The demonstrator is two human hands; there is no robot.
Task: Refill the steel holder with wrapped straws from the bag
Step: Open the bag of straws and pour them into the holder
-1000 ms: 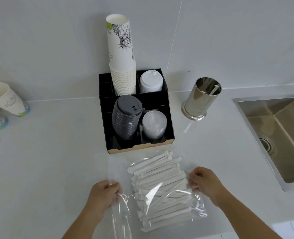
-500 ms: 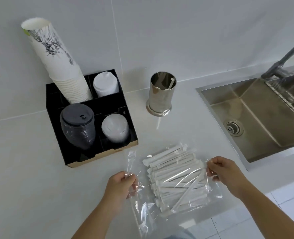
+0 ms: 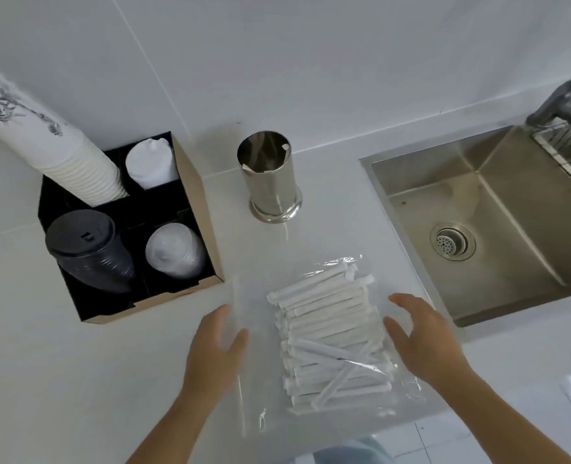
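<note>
The steel holder (image 3: 270, 177) stands upright on the white counter (image 3: 59, 363), near the back wall, between the black organizer (image 3: 197, 209) and the sink (image 3: 488, 222). Inside it I can see only one or two paper ends at the rim. In front of it, close to the counter edge, the clear plastic bag (image 3: 310, 410) lies flat, and the wrapped straws (image 3: 331, 333) are inside it in a loose pile, most of them parallel, some crossed.

My left hand (image 3: 217, 349) is open with the fingers spread, over the empty left part of the bag; I cannot tell if it touches the plastic. My right hand (image 3: 424, 339) is also open, the fingers a little curved, at the right side of the straws, and it holds nothing.

In the organizer there are a tall stack of paper cups (image 3: 59, 152), black lids (image 3: 89, 249), clear lids (image 3: 173, 252) and white lids (image 3: 151, 164). A faucet (image 3: 565, 92) is at the far corner of the sink.
</note>
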